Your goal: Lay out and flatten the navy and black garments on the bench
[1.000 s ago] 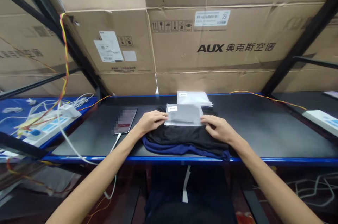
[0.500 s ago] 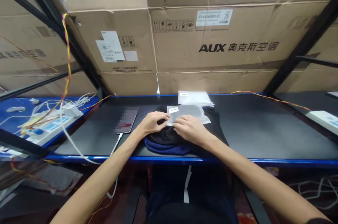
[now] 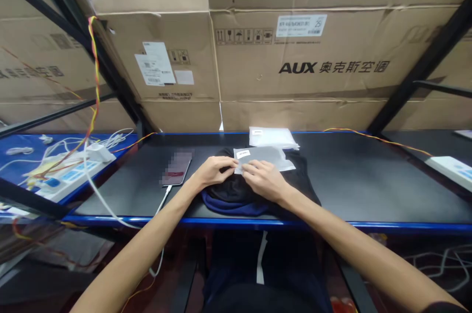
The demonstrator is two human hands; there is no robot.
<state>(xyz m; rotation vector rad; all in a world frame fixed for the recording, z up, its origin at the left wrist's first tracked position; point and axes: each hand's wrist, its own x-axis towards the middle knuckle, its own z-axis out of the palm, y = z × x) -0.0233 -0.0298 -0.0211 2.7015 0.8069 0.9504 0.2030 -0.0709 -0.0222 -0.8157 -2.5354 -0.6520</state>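
A translucent, whitish plastic pouch (image 3: 267, 154) with a small white label lies on folded black and dark blue cloth (image 3: 236, 204) at the middle of the shelf. My left hand (image 3: 217, 170) pinches the pouch's near left corner between thumb and fingertips. On the pouch's near edge, my right hand (image 3: 263, 178) rests with its fingers curled and closed on it; its thumb is mostly hidden. Just behind lies a second white pouch (image 3: 275, 137), also labelled, touched by neither hand.
A phone (image 3: 177, 168) with a white charging cable lies to the left. Power strips sit at the far left (image 3: 75, 175) and far right (image 3: 455, 168). Large cardboard boxes (image 3: 302, 86) stand behind the shelf, between black metal posts (image 3: 413, 64).
The hands and the pouch hold nearly the same place. Only a slight shift of the camera view shows.
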